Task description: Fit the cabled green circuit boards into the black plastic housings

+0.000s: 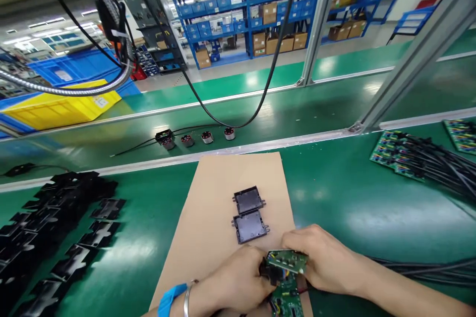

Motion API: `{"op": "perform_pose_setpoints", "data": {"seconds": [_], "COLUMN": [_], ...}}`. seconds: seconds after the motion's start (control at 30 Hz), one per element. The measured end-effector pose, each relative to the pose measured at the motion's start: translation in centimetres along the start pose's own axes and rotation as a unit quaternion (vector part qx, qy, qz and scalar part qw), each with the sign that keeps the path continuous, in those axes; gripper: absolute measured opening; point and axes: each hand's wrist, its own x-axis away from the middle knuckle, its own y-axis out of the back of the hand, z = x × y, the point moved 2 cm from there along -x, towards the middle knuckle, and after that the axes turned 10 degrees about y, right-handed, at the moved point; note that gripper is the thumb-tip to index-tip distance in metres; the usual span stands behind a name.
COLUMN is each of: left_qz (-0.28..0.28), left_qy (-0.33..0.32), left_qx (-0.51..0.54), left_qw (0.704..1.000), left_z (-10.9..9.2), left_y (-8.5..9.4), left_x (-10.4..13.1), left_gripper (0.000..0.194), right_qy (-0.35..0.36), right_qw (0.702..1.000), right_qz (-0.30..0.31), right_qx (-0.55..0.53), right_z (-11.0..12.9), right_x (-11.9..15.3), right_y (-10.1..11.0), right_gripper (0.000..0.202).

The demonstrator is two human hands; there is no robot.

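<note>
At the lower middle, my left hand (pixel 241 277), with a blue band and a metal bracelet at the wrist, grips a black connector part beside the circuit boards. My right hand (pixel 322 260) pinches a small green circuit board (pixel 287 260) by its right side. Below it lies a second green board (pixel 288 299) with coloured wires, partly hidden by my hands. Two open black plastic housings, an upper one (pixel 248 200) and a lower one (pixel 250 226), rest on the cardboard sheet (pixel 211 198) just beyond my hands.
Many black plastic parts (pixel 48 223) cover the left of the green table. Boards with black cables (pixel 401 153) lie at the right. Several small round metal parts (pixel 207 137) stand behind the metal rail. A black cable (pixel 275 59) hangs overhead; a metal post (pixel 318 25) rises behind.
</note>
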Motion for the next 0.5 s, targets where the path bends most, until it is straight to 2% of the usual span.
{"op": "perform_pose_setpoints", "data": {"seconds": [0.13, 0.2, 0.3, 0.4, 0.5], "left_qz": [-0.061, -0.072, -0.061, -0.043, -0.027], "left_qy": [-0.011, 0.000, 0.014, 0.023, 0.007], "left_qx": [-0.003, -0.020, -0.037, -0.036, -0.034], "left_qw": [0.998, 0.997, 0.997, 0.998, 0.999], "left_z": [0.1, 0.5, 0.9, 0.6, -0.3], "left_y": [-0.6, -1.1, -1.6, -1.1, -0.1], "left_x": [0.3, 0.4, 0.3, 0.6, 1.4], "left_gripper": [0.013, 0.012, 0.008, 0.020, 0.038], "right_qy": [-0.058, -0.032, 0.046, 0.094, 0.052], "right_qw": [0.997, 0.999, 0.998, 0.992, 0.998], "right_qz": [0.035, 0.027, -0.017, -0.033, -0.025], "right_qx": [-0.023, -0.015, 0.035, 0.077, 0.026], "right_z": [0.3, 0.4, 0.4, 0.2, 0.2], "right_x": [0.3, 0.5, 1.4, 2.3, 2.2], "right_y": [-0.2, -0.7, -2.0, -2.6, -1.3], "right_gripper": [0.020, 0.017, 0.017, 0.016, 0.025]}}
